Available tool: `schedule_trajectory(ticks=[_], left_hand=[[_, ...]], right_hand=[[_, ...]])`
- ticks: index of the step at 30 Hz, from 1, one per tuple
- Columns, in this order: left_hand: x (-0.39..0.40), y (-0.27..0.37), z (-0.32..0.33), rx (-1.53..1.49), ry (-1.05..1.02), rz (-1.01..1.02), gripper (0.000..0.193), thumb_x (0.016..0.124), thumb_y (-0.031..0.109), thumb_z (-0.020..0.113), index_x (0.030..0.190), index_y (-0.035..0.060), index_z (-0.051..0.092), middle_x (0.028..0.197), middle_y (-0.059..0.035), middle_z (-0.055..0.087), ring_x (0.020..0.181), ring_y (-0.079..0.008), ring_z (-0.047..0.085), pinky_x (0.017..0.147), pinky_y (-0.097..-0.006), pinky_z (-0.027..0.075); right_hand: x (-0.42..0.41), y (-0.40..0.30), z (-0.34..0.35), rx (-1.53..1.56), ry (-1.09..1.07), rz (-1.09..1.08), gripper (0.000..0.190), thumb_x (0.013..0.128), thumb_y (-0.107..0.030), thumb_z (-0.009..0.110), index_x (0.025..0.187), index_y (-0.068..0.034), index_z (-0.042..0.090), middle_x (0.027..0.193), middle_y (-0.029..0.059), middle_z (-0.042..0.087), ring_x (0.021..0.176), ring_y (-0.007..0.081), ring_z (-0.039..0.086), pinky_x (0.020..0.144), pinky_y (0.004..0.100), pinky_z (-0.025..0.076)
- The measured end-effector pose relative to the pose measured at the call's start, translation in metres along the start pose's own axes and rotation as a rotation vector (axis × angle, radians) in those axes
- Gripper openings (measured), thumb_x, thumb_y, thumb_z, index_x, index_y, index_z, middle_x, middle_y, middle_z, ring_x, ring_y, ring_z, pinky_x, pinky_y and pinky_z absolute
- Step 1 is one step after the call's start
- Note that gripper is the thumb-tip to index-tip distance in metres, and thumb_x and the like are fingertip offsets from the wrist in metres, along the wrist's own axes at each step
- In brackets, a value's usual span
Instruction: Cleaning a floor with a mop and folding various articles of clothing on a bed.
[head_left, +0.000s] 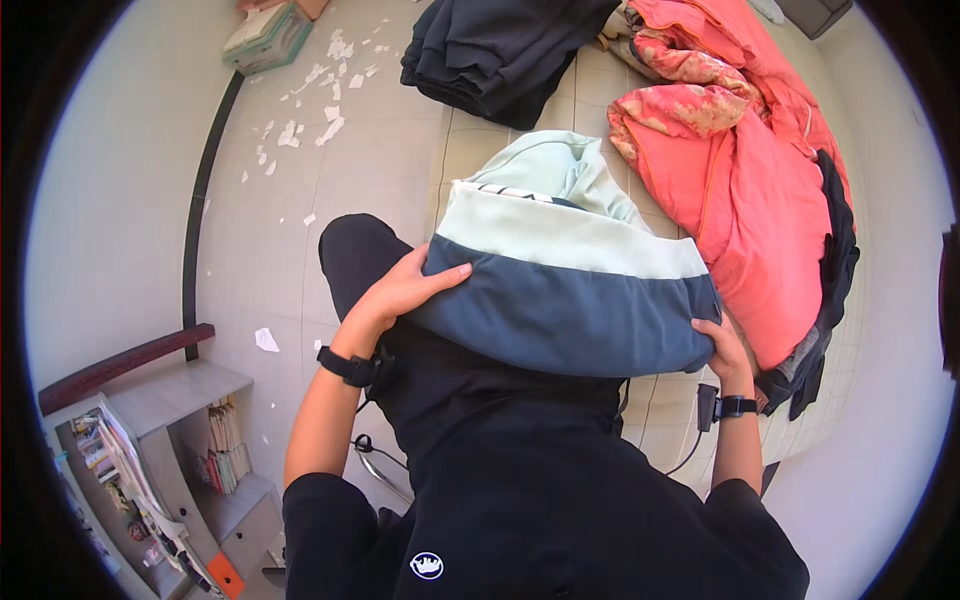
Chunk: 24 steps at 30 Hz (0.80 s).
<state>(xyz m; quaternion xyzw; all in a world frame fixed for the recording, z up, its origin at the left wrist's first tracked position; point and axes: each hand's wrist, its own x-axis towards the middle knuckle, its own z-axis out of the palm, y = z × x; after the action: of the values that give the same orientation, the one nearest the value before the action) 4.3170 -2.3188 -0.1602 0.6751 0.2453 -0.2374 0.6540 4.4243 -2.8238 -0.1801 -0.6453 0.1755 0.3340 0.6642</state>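
A garment (570, 307), navy with a wide pale mint ribbed band, lies folded across my lap. My left hand (409, 285) grips its left edge, the thumb on top of the navy cloth. At the opposite edge my right hand (722, 341) pinches the cloth, the thumb showing and the other fingers hidden. Beyond the ribbed band bulges more of the mint fabric, and a strip of dark and white print peeks out between. Each wrist wears a black strap with a small device and a cable.
Folded black clothes (510, 52) are stacked ahead. A coral quilt (757, 225) is heaped at the right, with dark clothing (814, 352) along its edge. Torn paper scraps (330, 131) litter the tiled floor. A shelf unit (187, 397) with books stands lower left; a lidded plastic box (270, 37) sits upper left.
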Motion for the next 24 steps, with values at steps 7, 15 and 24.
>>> schedule_trajectory(ticks=[7, 15, 24], left_hand=[[0.007, 0.004, -0.007, -0.070, -0.074, 0.061, 0.064, 0.084, 0.029, 0.079, 0.133, -0.0026, 0.054, 0.120, -0.0127, 0.065, 0.109, -0.0188, 0.062, 0.095, -0.0309, 0.049], [-0.029, 0.001, 0.005, -0.332, -0.005, 0.402, 0.048, 0.085, 0.006, 0.074, 0.129, -0.0011, 0.057, 0.118, -0.0058, 0.065, 0.111, -0.0145, 0.058, 0.099, -0.0305, 0.044], [-0.118, -0.034, -0.005, -0.429, 0.232, 0.398, 0.052, 0.078, 0.004, 0.079, 0.125, -0.0021, 0.058, 0.114, -0.0096, 0.068, 0.104, -0.0173, 0.064, 0.095, -0.0331, 0.049]], right_hand=[[0.015, -0.001, 0.011, 0.058, 0.010, 0.003, 0.060, 0.080, -0.003, 0.069, 0.136, -0.001, 0.048, 0.123, 0.0092, 0.062, 0.108, 0.0203, 0.062, 0.097, 0.0341, 0.050], [0.007, 0.005, 0.004, 0.090, 0.027, -0.037, 0.060, 0.079, -0.001, 0.071, 0.135, -0.002, 0.049, 0.123, 0.0095, 0.062, 0.109, 0.0205, 0.062, 0.097, 0.0354, 0.050], [-0.012, 0.006, -0.011, 0.125, -0.189, -0.061, 0.075, 0.071, 0.004, 0.075, 0.140, -0.002, 0.046, 0.127, 0.0095, 0.061, 0.117, 0.0227, 0.059, 0.103, 0.0385, 0.046]])
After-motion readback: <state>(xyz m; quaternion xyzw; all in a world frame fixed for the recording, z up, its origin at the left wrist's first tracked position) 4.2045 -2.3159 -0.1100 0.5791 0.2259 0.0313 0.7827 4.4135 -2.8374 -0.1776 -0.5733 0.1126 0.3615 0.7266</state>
